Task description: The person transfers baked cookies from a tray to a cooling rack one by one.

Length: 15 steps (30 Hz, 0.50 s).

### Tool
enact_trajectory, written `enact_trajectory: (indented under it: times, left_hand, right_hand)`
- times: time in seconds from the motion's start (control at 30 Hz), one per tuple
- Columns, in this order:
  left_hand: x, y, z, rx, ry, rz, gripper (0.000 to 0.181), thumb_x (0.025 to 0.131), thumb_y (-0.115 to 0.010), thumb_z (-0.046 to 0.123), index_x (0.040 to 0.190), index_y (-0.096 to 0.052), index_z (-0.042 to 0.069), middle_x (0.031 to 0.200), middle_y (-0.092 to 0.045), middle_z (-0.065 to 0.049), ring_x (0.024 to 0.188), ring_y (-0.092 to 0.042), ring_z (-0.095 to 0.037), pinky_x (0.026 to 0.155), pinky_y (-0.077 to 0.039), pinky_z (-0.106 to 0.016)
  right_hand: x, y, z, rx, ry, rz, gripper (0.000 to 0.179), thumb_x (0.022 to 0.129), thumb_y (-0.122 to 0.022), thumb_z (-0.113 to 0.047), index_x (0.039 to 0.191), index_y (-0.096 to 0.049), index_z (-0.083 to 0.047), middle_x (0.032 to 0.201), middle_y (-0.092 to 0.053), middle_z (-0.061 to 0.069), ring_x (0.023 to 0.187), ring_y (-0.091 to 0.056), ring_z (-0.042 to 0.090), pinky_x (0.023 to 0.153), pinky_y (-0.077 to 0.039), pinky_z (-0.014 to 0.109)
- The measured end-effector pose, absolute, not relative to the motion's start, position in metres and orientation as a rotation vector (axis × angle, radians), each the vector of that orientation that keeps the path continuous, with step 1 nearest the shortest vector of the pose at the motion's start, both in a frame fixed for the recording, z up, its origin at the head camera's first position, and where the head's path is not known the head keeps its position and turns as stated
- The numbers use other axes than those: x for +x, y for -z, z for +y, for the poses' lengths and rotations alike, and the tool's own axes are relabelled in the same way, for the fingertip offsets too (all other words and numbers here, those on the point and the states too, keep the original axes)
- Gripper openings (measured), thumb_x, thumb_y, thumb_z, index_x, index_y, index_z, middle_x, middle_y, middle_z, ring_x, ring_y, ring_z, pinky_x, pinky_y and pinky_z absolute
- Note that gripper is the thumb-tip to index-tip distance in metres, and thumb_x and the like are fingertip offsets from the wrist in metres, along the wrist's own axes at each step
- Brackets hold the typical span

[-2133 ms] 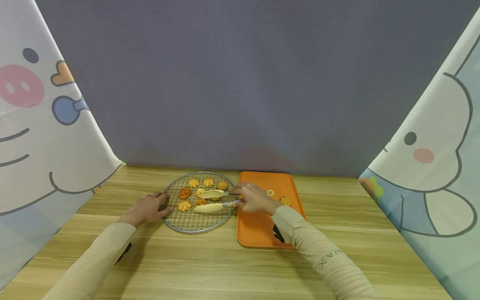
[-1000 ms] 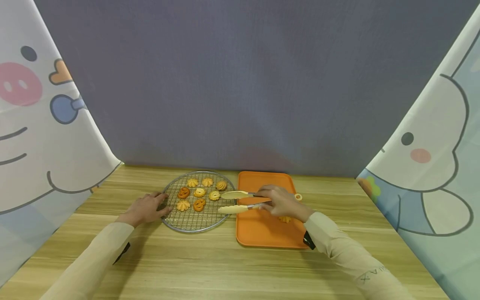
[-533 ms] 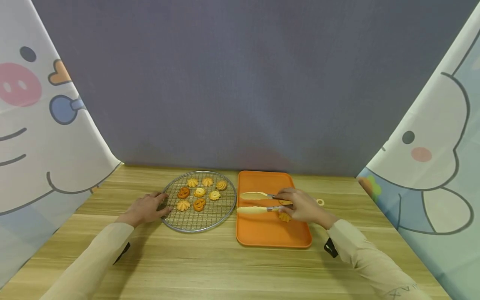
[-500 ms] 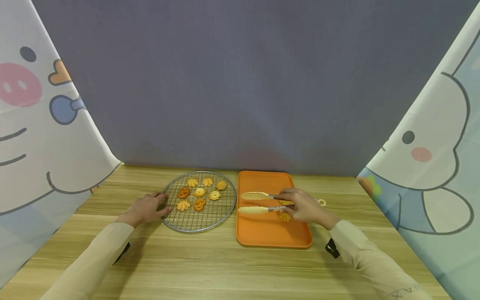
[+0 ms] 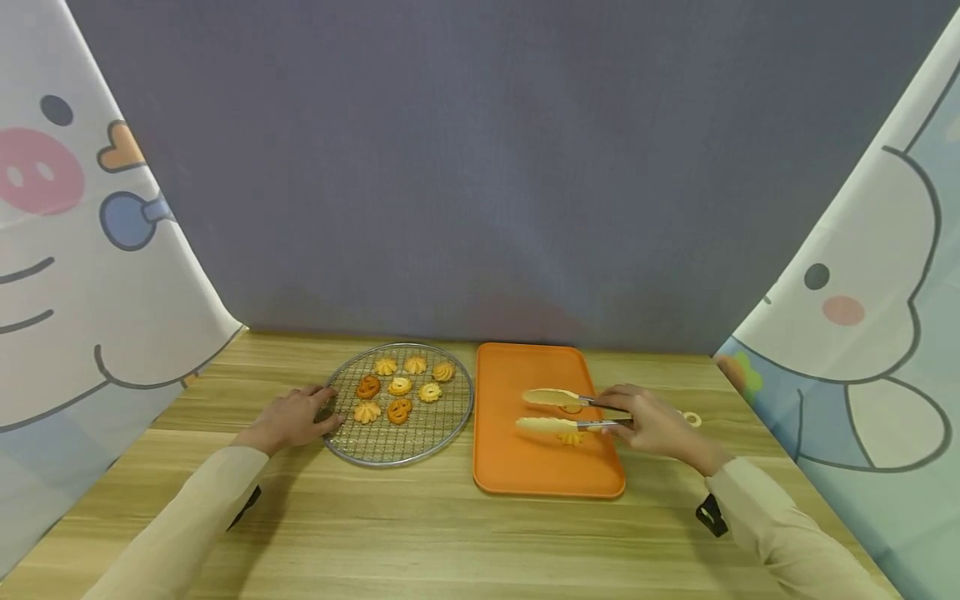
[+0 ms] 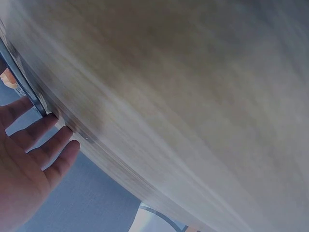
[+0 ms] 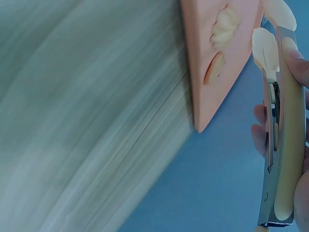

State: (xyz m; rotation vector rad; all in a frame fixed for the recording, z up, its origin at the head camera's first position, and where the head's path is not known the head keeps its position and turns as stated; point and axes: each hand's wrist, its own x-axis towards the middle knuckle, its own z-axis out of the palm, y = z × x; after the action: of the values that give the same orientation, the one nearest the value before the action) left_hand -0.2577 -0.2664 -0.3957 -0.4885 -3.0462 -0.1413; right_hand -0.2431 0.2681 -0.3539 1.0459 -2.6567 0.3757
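My left hand [image 5: 288,419] rests at the left rim of a round wire cooling rack [image 5: 392,463], fingers extended; in the left wrist view its fingertips lie along the rack's edge. On the rack are several cookies, among them a pretzel-shaped one [image 5: 399,410] and a swirled one [image 5: 443,371]. My right hand [image 5: 654,423] grips metal tongs [image 7: 289,130] with cream tips. The tongs are spread, nothing between the tips, above an orange tray [image 5: 517,471]. A flower-shaped cookie [image 7: 225,25] and a round cookie [image 7: 215,67] lie on the tray, partly covered by the tongs in the head view.
The rack and tray stand side by side on a wood-grain table [image 5: 420,542]. A grey cloth backdrop [image 5: 465,183] rises behind them. Printed cartoon curtains [image 5: 60,275] hang at both sides.
The tongs have moved right, from over the rack to over the tray, held by my right hand. A pale ring-shaped cookie shows on the rack where the tongs were. My left hand stays put.
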Motion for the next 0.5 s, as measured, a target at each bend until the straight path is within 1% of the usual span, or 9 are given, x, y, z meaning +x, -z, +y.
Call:
enact_trajectory:
  times: [0.03, 0.1, 0.23, 0.5]
  left_hand:
    - [-0.258, 0.396, -0.267, -0.488, 0.139, -3.048, 0.058, 0.088, -0.054, 0.042, 0.127, -0.05, 0.0, 0.125, -0.048, -0.032, 0.107, -0.049, -0.051, 0.085, -0.041, -0.064]
    - [-0.258, 0.396, -0.267, -0.486, 0.142, -3.051, 0.058, 0.088, -0.054, 0.042, 0.127, -0.049, 0.0, 0.126, -0.048, -0.032, 0.107, -0.049, -0.052, 0.085, -0.04, -0.064]
    - [-0.258, 0.396, -0.267, -0.487, 0.142, -3.054, 0.058, 0.088, -0.054, 0.042, 0.127, -0.049, 0.0, 0.126, -0.048, -0.032, 0.108, -0.049, -0.051, 0.085, -0.04, -0.064]
    - [-0.258, 0.396, -0.266, -0.487, 0.14, -3.044, 0.058, 0.088, -0.055, 0.042, 0.126, -0.05, -0.001, 0.125, -0.048, -0.032, 0.107, -0.049, -0.052, 0.083, -0.042, -0.063]
  right_hand:
    - [-0.243, 0.354, 0.271, 1.046, -0.385, -2.661, 0.04, 0.073, -0.076, -0.016, 0.109, -0.066, -0.004, 0.107, -0.063, 0.012, 0.085, -0.063, 0.019, 0.066, -0.052, 0.032]
    - [-0.241, 0.355, 0.277, 1.045, -0.406, -2.679, 0.04, 0.073, -0.076, -0.015, 0.11, -0.065, -0.003, 0.107, -0.063, 0.012, 0.078, -0.061, 0.014, 0.062, -0.05, 0.026]
    - [-0.238, 0.357, 0.288, 1.034, -0.409, -2.687, 0.039, 0.073, -0.076, -0.013, 0.109, -0.065, -0.001, 0.106, -0.063, 0.012, 0.072, -0.059, 0.011, 0.057, -0.047, 0.021]
    - [-0.232, 0.359, 0.305, 1.021, -0.326, -2.629, 0.039, 0.07, -0.078, -0.013, 0.105, -0.067, -0.002, 0.101, -0.065, 0.009, 0.079, -0.062, 0.016, 0.064, -0.052, 0.03]
